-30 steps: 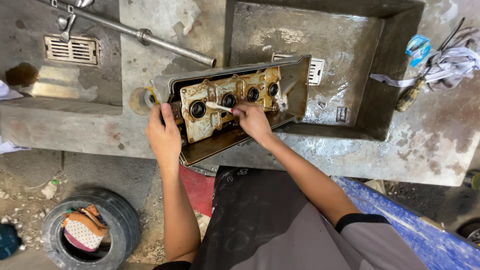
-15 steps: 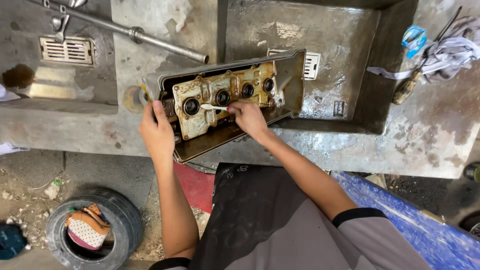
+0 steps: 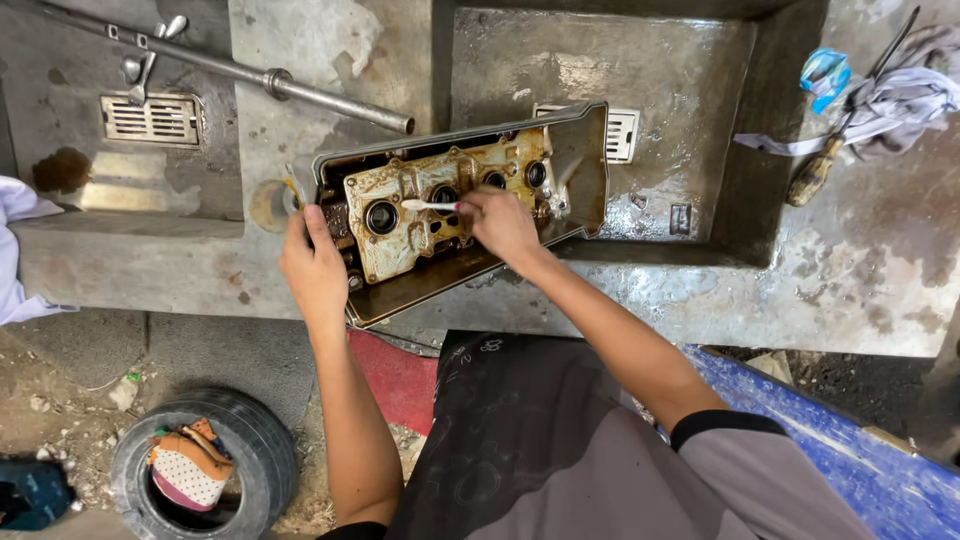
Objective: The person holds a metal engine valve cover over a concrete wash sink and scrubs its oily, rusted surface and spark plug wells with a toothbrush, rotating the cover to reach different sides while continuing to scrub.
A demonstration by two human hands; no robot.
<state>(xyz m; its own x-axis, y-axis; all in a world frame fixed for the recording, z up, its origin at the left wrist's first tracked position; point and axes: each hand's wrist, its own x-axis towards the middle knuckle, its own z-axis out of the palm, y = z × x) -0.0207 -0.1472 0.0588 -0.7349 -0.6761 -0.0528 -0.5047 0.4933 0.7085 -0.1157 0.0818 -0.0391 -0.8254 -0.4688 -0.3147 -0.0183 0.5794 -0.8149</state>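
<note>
Concrete desk with a sunken basin carries the greasy valve cover on the basin's front-left rim, where your left hand grips its left end and your right hand pinches a white brush over its middle.

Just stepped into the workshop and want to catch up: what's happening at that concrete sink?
A person is working on a grimy metal engine cover propped on the edge of the concrete sink, its oily inner side facing up. The left hand grips the cover's near left end. The right hand holds a small white brush over the middle of the cover. A screwdriver and rags lie to the right, untouched.
</note>
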